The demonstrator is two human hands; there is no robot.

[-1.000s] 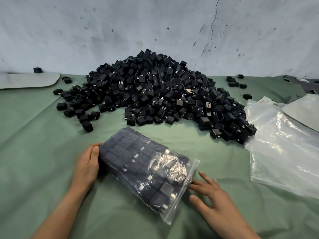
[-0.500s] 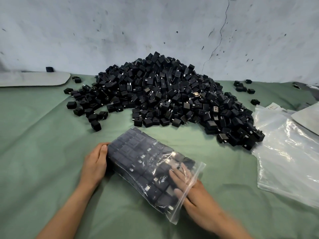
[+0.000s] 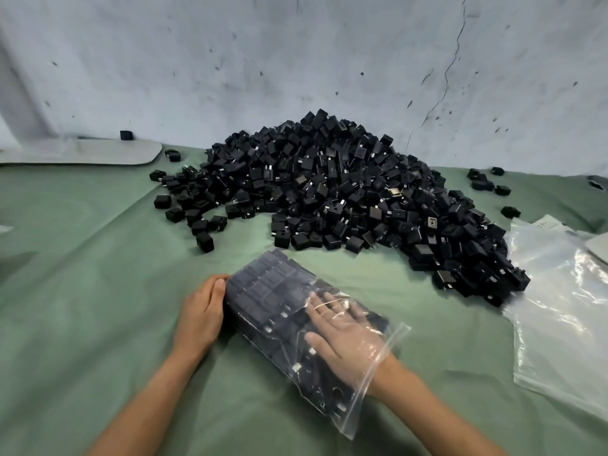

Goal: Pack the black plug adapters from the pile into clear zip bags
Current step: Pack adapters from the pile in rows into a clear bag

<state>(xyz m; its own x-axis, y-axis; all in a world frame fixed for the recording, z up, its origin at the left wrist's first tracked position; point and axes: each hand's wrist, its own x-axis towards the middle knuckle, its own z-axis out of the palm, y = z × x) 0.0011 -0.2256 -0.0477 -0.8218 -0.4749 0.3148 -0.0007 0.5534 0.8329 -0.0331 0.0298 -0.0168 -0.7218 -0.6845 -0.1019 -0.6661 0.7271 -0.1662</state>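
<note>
Now | head: right hand (image 3: 342, 337), outside a second ago, lies inside clear plastic zip bag (image 3: 306, 383), fingers straight on packed black plug adapters (image 3: 266, 287) | left hand (image 3: 200, 314) flat, bracing bag end | bag on green-clothed desk (image 3: 98, 291) | levelling, sealing likely next.

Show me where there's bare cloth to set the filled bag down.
Widest free patch: green cloth left of the left hand, nearer than the stray adapters. A narrower one lies between the filled bag and the empty bags. Crowded behind, at the pile.

Soft even daylight, glare on clear plastic bags (image 3: 566, 311), wide-angle edge bending.
</note>
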